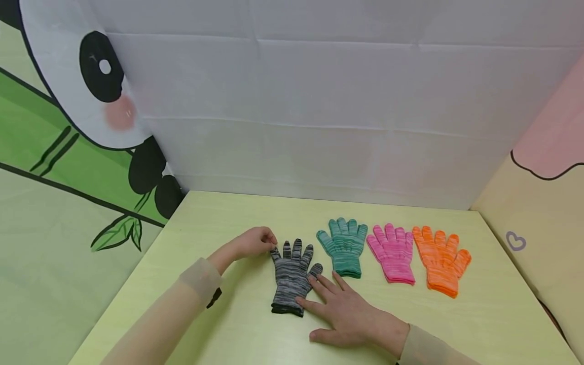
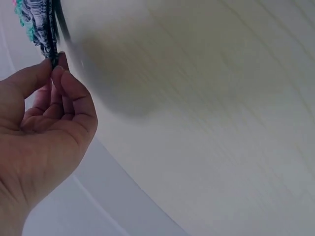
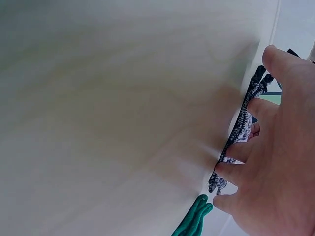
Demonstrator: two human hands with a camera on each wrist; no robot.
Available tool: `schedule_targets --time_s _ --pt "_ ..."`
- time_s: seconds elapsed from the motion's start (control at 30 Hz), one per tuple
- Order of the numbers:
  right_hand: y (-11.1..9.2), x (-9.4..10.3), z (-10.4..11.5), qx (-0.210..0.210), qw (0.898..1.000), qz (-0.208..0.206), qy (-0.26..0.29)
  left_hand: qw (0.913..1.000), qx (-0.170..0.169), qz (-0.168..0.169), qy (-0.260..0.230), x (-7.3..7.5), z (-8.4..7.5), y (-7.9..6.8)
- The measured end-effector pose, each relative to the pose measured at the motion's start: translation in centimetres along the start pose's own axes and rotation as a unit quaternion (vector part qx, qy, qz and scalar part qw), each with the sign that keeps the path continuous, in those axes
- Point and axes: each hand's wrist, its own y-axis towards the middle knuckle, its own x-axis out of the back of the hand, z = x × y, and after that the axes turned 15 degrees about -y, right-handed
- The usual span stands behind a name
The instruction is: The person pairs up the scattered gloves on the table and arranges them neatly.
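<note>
A black-and-grey striped knit glove [image 1: 292,278] lies flat on the table, fingers pointing away from me and its cuff toward me. My left hand [image 1: 253,241] pinches the tip of the glove's leftmost finger between thumb and forefinger; the left wrist view shows this pinch on the striped glove [image 2: 43,24] closely. Spread over the right side of the same glove is my right hand [image 1: 349,312], its fingers straight and the fingertips at the glove's edge and thumb. In the right wrist view, the striped glove [image 3: 241,125] shows edge-on beside those fingers.
Right of the striped glove lie a green glove [image 1: 345,248], a pink glove [image 1: 393,253] and an orange glove [image 1: 440,261] in a row. A white sheet [image 1: 319,121] hangs behind the pale yellow table [image 1: 219,213]. Printed cloth panels flank both sides.
</note>
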Motion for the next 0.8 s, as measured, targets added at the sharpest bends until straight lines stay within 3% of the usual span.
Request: schedule_targets --time_s 0.1,0.2,0.4,0.57,0.67,0.8 --pt "0.0 0.1 0.0 -0.001 1.0 0.001 0.001 0.9994 -0.007 -0.022 0.025 -0.4 0.2 0.1" --pt "-0.1 0.1 0.0 -0.001 1.0 -0.001 0.003 0.9951 -0.029 -0.04 0.086 -1.0 0.3 0.1" --pt "0.0 0.2 0.0 -0.003 1.0 -0.002 0.004 0.9674 -0.086 -0.08 0.224 -2.0 0.8 -0.3" --pt "0.0 0.3 0.0 -0.003 1.0 0.005 0.007 0.9582 -0.105 -0.111 0.242 -1.6 1.0 -1.2" --pt "0.0 0.2 -0.1 -0.003 1.0 0.005 0.009 0.9552 -0.133 -0.101 0.244 -1.2 0.9 -2.1" --pt "0.0 0.2 0.0 -0.002 1.0 0.002 0.012 0.9491 -0.192 -0.04 0.246 -1.2 0.5 -4.1"
